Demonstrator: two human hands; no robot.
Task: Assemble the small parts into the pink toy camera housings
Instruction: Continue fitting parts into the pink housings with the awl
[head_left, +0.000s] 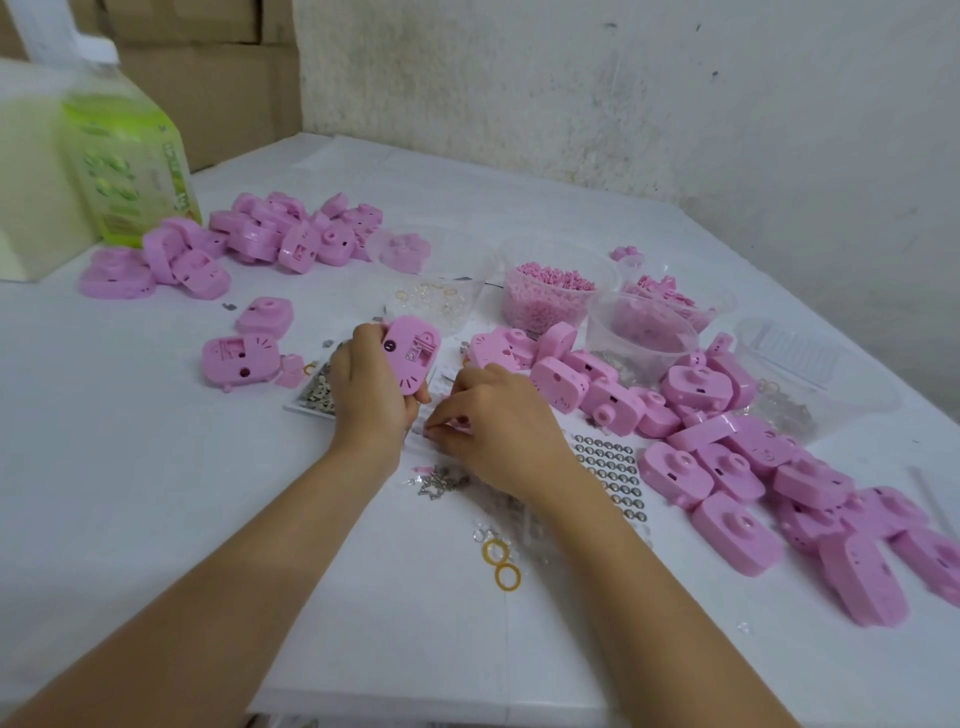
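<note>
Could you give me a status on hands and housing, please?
Left hand grips pink housing, open side up. Right hand pinches small part. Loose screws by wrist, not blocking.

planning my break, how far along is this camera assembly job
Possibly done: the back pile, though that's unconfirmed. In hand: the left hand grips one open housing while the right hand pinches a small part. Left: likely the big pile on the right, so plenty remains.
</note>
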